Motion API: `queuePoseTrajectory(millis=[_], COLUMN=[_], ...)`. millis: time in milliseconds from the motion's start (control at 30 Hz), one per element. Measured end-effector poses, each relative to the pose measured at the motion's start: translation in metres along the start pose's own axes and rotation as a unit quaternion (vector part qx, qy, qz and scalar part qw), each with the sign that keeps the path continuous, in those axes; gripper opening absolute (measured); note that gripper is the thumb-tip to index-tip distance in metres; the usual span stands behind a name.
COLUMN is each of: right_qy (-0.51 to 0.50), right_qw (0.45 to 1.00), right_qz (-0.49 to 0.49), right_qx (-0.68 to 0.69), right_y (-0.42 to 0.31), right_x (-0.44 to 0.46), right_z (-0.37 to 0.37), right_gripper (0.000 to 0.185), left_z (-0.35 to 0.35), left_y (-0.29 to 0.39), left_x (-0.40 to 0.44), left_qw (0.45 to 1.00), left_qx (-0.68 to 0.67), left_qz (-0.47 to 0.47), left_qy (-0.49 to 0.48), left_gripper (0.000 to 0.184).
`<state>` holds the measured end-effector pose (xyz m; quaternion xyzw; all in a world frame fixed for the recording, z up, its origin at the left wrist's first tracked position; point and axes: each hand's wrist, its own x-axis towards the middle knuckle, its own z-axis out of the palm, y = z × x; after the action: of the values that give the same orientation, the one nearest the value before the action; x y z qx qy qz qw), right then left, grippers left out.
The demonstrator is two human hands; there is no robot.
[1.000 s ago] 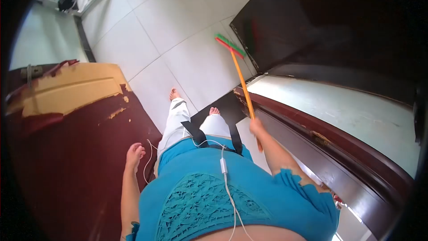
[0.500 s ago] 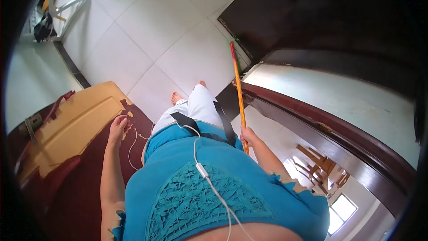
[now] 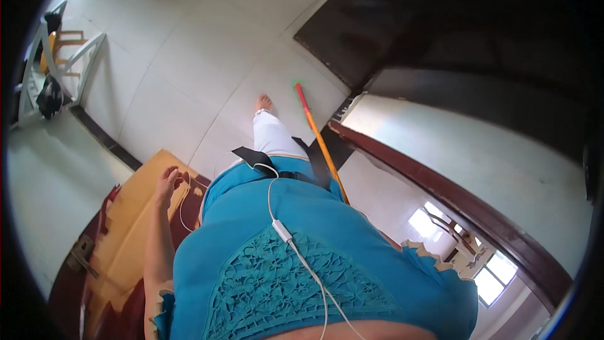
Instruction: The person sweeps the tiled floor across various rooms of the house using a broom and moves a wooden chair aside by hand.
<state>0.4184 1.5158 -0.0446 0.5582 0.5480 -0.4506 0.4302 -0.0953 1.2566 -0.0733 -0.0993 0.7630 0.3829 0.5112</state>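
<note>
My left hand (image 3: 168,182) hangs at my side in front of the open wooden door, its fingers loosely bent and apart, with nothing seen in them. A white cable (image 3: 184,204) loops close beside it. On my right, a long orange pole (image 3: 322,145) with a red end and a bit of green at its tip slants forward over the floor. Its near end disappears behind my blue top (image 3: 302,208), and my right hand is hidden there too.
The damaged door (image 3: 141,208), tan and dark red with peeling patches, stands at left. A doorway with a dark red frame (image 3: 434,189) opens at right. A dark panel (image 3: 440,19) fills the upper right. A white-framed stand (image 3: 91,63) is at far left on the tiled floor (image 3: 189,69).
I have stepped forward, and one foot shows now instead of two. The pole's red end has swung left and lower in view. My right hand, earlier closed round the pole, has gone out of sight.
</note>
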Motion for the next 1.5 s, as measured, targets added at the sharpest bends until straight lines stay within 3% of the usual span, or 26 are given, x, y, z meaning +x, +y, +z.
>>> queuePoseTrajectory(millis=[33, 133, 233, 333, 400, 433, 467, 600, 667, 733, 767, 800, 833, 933, 1067, 1167, 1200, 1267, 1300, 1333, 1500], right_qy=[0.0, 0.07, 0.077, 0.058, 0.125, 0.21, 0.221, 0.176, 0.168, 0.151, 0.141, 0.118, 0.142, 0.04, -0.001, -0.176, -0.215, -0.109, 0.09, 0.281, 0.225], right_qw=[0.999, 0.988, 0.99, 0.985, 0.985, 0.964, 0.957, 0.98, 0.984, 0.988, 0.981, 0.975, 0.987, 0.987, 0.968, 0.873, 0.862, 0.947, 0.99, 0.937, 0.944], right_qz=[0.002, -0.089, -0.113, -0.053, -0.094, -0.158, -0.168, -0.091, -0.039, 0.005, 0.001, -0.035, -0.021, 0.01, -0.017, -0.019, -0.013, -0.018, -0.076, -0.131, -0.137], right_qx=[-0.034, 0.103, 0.025, 0.151, 0.076, -0.046, -0.086, -0.023, -0.039, -0.018, -0.131, -0.183, -0.07, 0.154, 0.252, 0.454, 0.458, 0.301, 0.075, -0.158, -0.197], right_y=[-0.021, -0.065, -0.178, -0.258, -0.328, -0.34, -0.388, -0.478, -0.469, -0.463, -0.428, -0.434, -0.443, -0.475, -0.562, -0.63, -0.649, -0.672, -0.685, -0.712, -0.819], right_x=[-0.004, 0.002, 0.005, 0.06, 0.086, 0.144, 0.123, 0.137, 0.154, 0.108, 0.137, 0.102, 0.078, 0.042, 0.033, 0.055, 0.064, 0.104, 0.129, 0.135, 0.17], right_z=[-0.027, -0.068, -0.132, -0.18, -0.211, -0.221, -0.236, -0.256, -0.233, -0.207, -0.189, -0.187, -0.187, -0.215, -0.247, -0.298, -0.316, -0.352, -0.365, -0.379, -0.488], right_gripper=[0.037, 0.032, 0.029, 0.028, 0.028, 0.031, 0.033, 0.037, 0.036, 0.036, 0.037, 0.037, 0.036, 0.023, 0.019, 0.018, 0.017, 0.024, 0.029, 0.035, 0.037], left_z=[0.0, -0.003, -0.004, -0.014, -0.024, -0.029, -0.036, -0.082, -0.108, -0.13, -0.141, -0.153, -0.166, -0.192, -0.196, -0.191, -0.186, -0.18, -0.175, -0.169, -0.14], left_y=[0.018, 0.065, 0.092, 0.116, 0.137, 0.148, 0.156, 0.185, 0.2, 0.225, 0.239, 0.254, 0.269, 0.308, 0.392, 0.439, 0.453, 0.481, 0.493, 0.503, 0.545], left_x=[0.011, 0.033, 0.049, 0.07, 0.073, 0.077, 0.083, 0.125, 0.149, 0.172, 0.179, 0.187, 0.202, 0.238, 0.274, 0.294, 0.3, 0.311, 0.316, 0.321, 0.331], left_qw=[1.0, 1.0, 0.998, 0.998, 0.999, 0.999, 0.999, 0.999, 1.0, 0.999, 0.999, 0.998, 0.999, 1.0, 1.0, 0.999, 0.999, 0.999, 0.999, 0.999, 0.996], left_qx=[0.01, -0.008, -0.028, -0.02, -0.002, -0.009, -0.008, -0.007, -0.014, -0.025, -0.033, -0.038, -0.026, 0.003, 0.001, -0.003, -0.006, 0.008, 0.013, 0.016, -0.002], left_qz=[-0.002, 0.02, 0.052, 0.062, 0.05, 0.047, 0.042, 0.016, 0.007, -0.002, -0.006, -0.008, -0.003, -0.008, 0.009, 0.029, 0.037, 0.033, 0.034, 0.033, -0.038], left_qy=[0.0, 0.007, 0.002, -0.003, 0.008, 0.018, 0.023, 0.029, 0.024, 0.039, 0.043, 0.048, 0.04, 0.027, 0.026, 0.013, 0.008, 0.015, 0.023, 0.031, 0.078], left_gripper=[0.025, 0.027, 0.027, 0.028, 0.028, 0.026, 0.026, 0.025, 0.026, 0.026, 0.027, 0.027, 0.027, 0.028, 0.029, 0.029, 0.029, 0.029, 0.029, 0.029, 0.03])
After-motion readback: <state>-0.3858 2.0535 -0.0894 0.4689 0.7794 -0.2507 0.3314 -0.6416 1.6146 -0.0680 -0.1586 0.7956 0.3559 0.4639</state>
